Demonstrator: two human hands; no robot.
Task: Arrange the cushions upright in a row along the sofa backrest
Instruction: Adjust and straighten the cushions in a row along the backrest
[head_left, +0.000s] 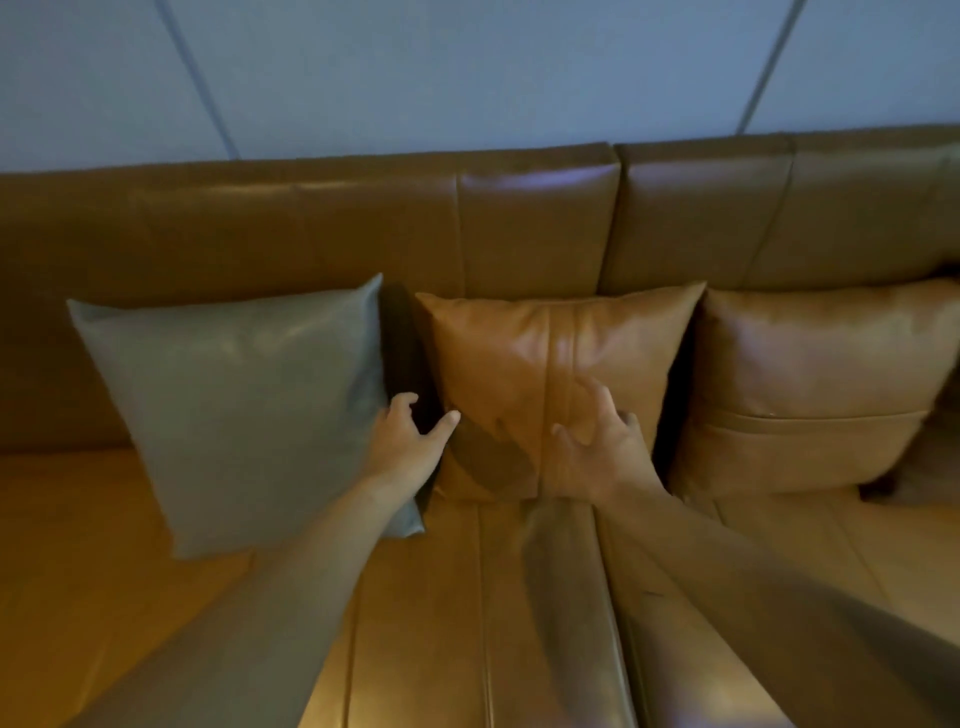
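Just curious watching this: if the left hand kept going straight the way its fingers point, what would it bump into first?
Probably the dark cushion wedged in the gap, with the left hand open before it; depth is unclear.

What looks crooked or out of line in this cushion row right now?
The grey cushion on the left stands rotated, its corners tilted, unlike the squarer tan middle cushion and right tan cushion. A dark gap separates grey from middle. The left hand is at that gap; the right hand is blurred.
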